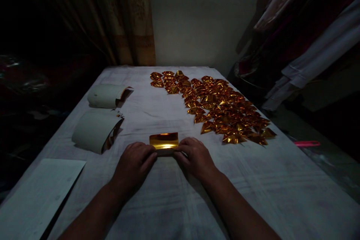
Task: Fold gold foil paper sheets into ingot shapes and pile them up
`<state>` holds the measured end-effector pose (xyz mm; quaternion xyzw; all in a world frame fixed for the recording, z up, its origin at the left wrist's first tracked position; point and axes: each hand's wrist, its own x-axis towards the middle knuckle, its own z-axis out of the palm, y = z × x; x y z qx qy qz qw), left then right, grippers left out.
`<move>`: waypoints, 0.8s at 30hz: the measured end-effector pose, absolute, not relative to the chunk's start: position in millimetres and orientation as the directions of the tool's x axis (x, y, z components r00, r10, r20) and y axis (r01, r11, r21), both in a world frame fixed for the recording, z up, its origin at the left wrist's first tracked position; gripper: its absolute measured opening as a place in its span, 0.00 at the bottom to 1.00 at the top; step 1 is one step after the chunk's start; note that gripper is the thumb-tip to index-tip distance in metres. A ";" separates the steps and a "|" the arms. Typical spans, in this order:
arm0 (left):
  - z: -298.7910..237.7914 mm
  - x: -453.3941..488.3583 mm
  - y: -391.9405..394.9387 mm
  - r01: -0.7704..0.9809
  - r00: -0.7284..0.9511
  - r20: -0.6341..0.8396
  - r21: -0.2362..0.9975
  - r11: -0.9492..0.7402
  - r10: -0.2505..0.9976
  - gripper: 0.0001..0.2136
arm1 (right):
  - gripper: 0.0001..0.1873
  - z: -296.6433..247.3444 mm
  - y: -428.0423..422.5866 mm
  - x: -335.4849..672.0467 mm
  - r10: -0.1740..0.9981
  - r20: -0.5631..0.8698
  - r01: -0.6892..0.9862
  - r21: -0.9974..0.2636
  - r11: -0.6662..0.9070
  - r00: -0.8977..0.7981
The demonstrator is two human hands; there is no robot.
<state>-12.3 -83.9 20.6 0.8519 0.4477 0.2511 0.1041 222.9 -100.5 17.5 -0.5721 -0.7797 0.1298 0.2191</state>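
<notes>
A small sheet of gold foil paper (pixel 164 140) lies on the white cloth-covered table (pixel 253 180) just ahead of me, its near edge curled up. My left hand (pixel 134 165) pinches its left end and my right hand (pixel 194 156) pinches its right end, fingers bent down onto the sheet. Beyond and to the right spreads a large pile of several folded gold foil pieces (pixel 219 107).
Two curled stacks of grey-backed foil sheets, a farther stack (pixel 105 95) and a nearer stack (pixel 94 129), lie at the left. A flat pale sheet (pixel 39 195) sits at the near left corner. A curtain (pixel 126 18) and wall stand behind; hanging clothes (pixel 309 45) and a pink object (pixel 307 143) are at the right.
</notes>
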 end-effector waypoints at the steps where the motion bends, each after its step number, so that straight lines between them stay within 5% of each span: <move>1: 18.7 -12.9 -83.3 0.718 0.453 0.329 0.417 -0.558 0.829 0.10 | 0.03 18.3 -100.1 222.5 0.953 0.184 0.837 -0.459 0.298 -0.239; 11: 9.5 -9.2 -82.9 0.811 0.342 0.338 0.365 -0.457 0.877 0.14 | 0.09 17.4 -98.4 213.2 0.975 0.180 0.922 -0.340 0.185 -0.129; 24: 9.9 -5.4 -79.1 0.845 0.398 0.341 0.226 -0.485 0.852 0.11 | 0.08 11.4 -100.5 203.2 0.969 0.235 0.961 -0.241 0.137 -0.079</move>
